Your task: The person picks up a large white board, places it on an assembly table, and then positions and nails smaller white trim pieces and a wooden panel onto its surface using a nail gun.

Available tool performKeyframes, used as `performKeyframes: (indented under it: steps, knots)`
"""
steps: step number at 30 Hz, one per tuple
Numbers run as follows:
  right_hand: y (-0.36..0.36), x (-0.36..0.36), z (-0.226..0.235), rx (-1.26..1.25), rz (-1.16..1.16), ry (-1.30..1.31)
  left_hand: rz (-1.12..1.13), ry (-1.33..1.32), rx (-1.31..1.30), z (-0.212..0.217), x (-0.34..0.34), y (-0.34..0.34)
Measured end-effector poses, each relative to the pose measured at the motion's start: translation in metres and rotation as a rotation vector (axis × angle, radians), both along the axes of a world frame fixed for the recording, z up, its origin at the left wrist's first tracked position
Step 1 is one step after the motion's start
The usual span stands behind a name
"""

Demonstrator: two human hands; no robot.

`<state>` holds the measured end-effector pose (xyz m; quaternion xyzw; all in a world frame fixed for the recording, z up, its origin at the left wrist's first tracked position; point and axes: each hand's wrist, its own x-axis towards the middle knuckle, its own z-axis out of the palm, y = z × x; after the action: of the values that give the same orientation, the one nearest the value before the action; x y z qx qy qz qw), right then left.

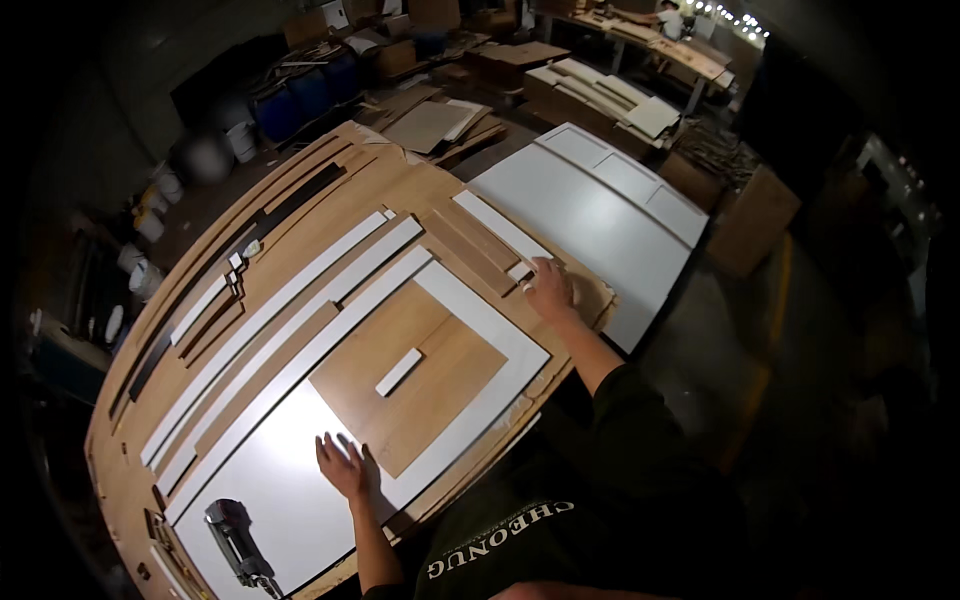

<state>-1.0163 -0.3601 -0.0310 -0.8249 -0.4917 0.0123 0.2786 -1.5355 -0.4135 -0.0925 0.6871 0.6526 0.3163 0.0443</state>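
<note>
My left hand (342, 470) is over the white panel (270, 470), fingers spread and holding nothing; whether it touches the panel cannot be made out. At the far right of the workbench, my right hand (550, 292) has its fingers bent around a small white block (519, 271), beside the end of a white strip (495, 222). White strips form a rectangular frame (530, 352) joined to the panel. A short white piece (400, 372) lies on the bare wood inside that frame. On the panel's near left rests a black nail gun (236, 540).
Long white and brown strips (300, 290) lie side by side across the workbench (380, 180). A large white panel (600, 220) is beyond its right edge. Blue barrels (307, 92), stacked boards (600, 95) and another person (670, 18) at a bench are farther back.
</note>
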Motion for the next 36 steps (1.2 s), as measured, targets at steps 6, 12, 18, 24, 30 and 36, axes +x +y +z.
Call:
performKeyframes:
  steps: [6,12,18,24,30,36]
  knots:
    - [0.056,0.051,-0.033,-0.162,0.02,0.121,0.378,-0.108,0.148,0.011,0.027,-0.019]
    - [0.055,0.072,-0.025,-0.016,0.159,0.477,0.121,-0.276,0.121,0.039,0.174,-0.015]
    - [-0.051,0.011,-0.025,0.089,0.357,0.573,-0.208,-0.373,-0.097,0.05,0.309,0.032]
    - [-0.09,-0.018,-0.027,-0.008,0.441,0.527,-0.293,-0.058,-0.188,0.014,0.361,0.051]
    - [-0.055,-0.005,-0.036,0.028,0.557,0.493,-0.226,0.106,-0.227,0.019,0.37,0.049]
    - [-0.005,-0.015,-0.055,0.004,0.568,0.751,-0.143,0.165,-0.161,0.002,0.384,0.076]
